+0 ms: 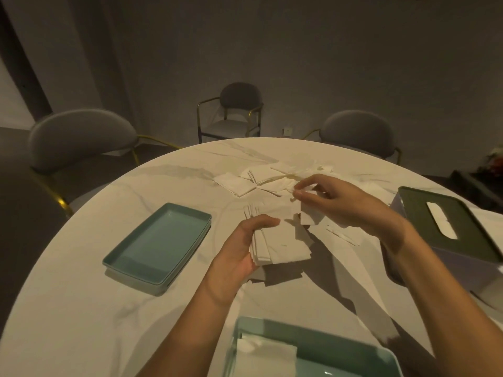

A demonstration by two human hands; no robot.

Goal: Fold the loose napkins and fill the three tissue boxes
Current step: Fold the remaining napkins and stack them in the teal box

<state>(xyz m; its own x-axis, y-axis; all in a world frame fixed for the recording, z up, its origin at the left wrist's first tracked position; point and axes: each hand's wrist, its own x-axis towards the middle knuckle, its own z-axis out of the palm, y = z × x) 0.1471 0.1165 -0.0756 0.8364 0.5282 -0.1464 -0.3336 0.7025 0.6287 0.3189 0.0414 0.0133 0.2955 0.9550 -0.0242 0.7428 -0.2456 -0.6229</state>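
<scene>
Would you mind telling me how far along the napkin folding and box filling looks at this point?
Done: the lidded tissue box on the right shows a napkin in its slot. In hand: the left hand holds a stack of folded napkins while the right hand pinches another napkin. Left: loose napkins lie farther back, and the near teal box holds only a few napkins.

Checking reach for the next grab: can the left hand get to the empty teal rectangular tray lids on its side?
Probably yes. The stacked teal tray lids lie beside the left hand with only bare marble table between, but that hand holds a stack of folded white napkins, so it would need freeing first.
</scene>
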